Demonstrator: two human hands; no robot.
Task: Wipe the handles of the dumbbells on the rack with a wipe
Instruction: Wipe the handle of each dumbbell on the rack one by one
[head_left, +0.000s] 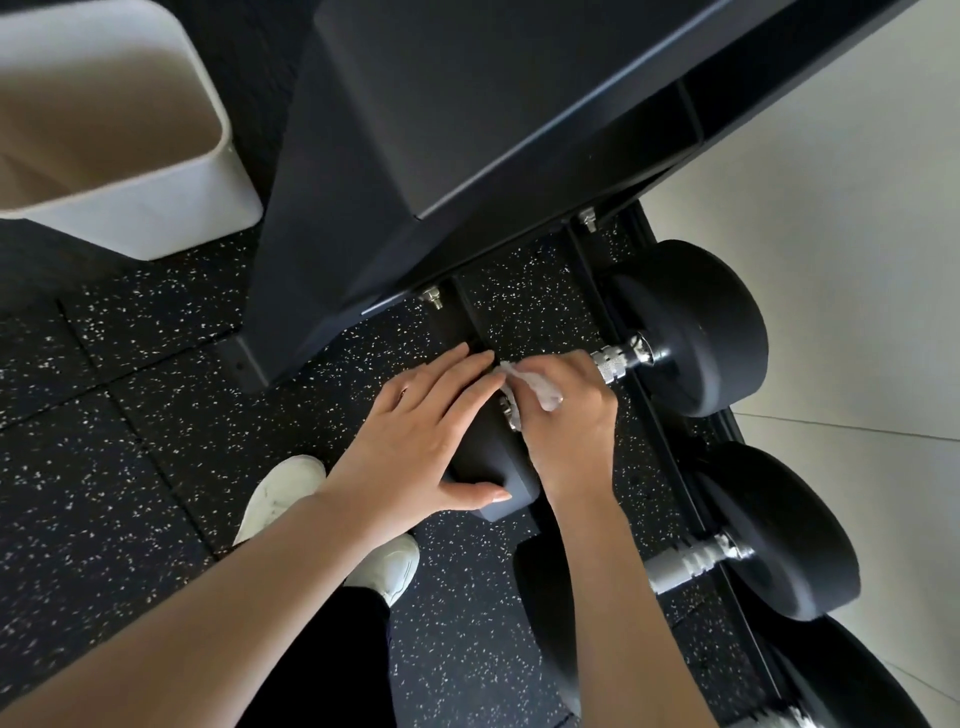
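Observation:
A black dumbbell lies on the low rack (670, 431), its far head (696, 327) at the right and its near head (493, 467) under my hands. My right hand (566, 415) curls round its metal handle (615, 364) with a crumpled white wipe (540, 387) between fingers and handle. My left hand (421, 436) rests flat, fingers straight, on the near head. A second dumbbell (779, 535) sits lower on the rack, its knurled handle (685, 564) bare.
A white bin (156, 208) stands at the upper left on the speckled black rubber floor (104, 467). The rack's black upper shelf (493, 104) looms above the hands. My white shoes (291, 493) are below the left hand. Pale tiles (857, 260) lie right.

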